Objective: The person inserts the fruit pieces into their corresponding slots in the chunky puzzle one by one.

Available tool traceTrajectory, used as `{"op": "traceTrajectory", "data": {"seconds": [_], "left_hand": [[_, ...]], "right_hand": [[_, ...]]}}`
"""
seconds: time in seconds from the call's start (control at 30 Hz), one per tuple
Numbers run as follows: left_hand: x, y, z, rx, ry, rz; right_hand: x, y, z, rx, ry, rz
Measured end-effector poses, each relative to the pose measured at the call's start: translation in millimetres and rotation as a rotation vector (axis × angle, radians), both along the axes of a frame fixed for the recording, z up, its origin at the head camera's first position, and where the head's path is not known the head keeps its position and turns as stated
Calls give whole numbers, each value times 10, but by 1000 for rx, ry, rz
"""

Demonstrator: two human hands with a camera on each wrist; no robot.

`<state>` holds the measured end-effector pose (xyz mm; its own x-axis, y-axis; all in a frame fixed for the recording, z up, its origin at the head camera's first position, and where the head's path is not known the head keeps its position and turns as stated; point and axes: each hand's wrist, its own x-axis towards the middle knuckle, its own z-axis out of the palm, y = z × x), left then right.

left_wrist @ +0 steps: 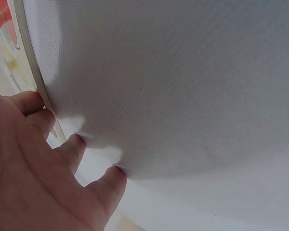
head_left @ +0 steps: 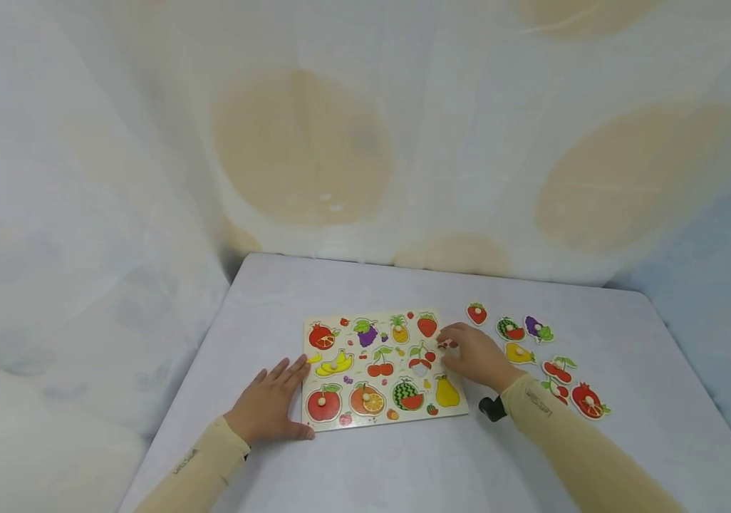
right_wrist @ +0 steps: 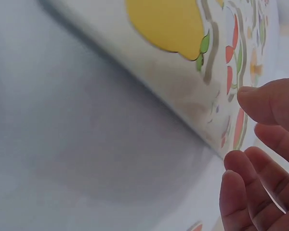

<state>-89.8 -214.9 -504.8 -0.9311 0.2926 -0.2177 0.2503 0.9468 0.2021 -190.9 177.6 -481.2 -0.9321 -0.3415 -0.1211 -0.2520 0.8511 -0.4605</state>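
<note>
A fruit puzzle board (head_left: 397,419) lies flat, its recesses showing fruit pictures. Knobs stand on its apple (head_left: 323,405), orange (head_left: 359,399) and bananas (head_left: 335,366). My left hand (head_left: 269,405) rests along the board's left edge, fingers extended, thumb near the front corner. In the left wrist view two fingertips (left_wrist: 118,175) of it press on the cloth. At the right edge my right hand (head_left: 476,356) hovers, thumb and fingers bent and apart. The right wrist view shows nothing between them. Beside them there are the pear picture (right_wrist: 171,26) and small printed fruits.
Loose fruit pieces lie right of the board: a strawberry (head_left: 477,313), a watermelon (head_left: 510,328), grapes (head_left: 539,329), a pear (head_left: 520,353), cherries (head_left: 559,369) and a pomegranate (head_left: 589,402). A black object (head_left: 492,409) shows by the right wrist. Fabric hangs behind the white-covered table (head_left: 365,477).
</note>
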Motion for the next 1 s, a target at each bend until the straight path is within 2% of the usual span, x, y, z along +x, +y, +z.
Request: {"op": "traceTrajectory", "data": {"seconds": [0.63,1.0], "left_hand": [[-5,-6,-7,6,2,-2],[4,1,9,17,2,-1]], "right_hand": [[293,453,-114,25,-11,-61],[286,642,-60,18,17,-60]]}}
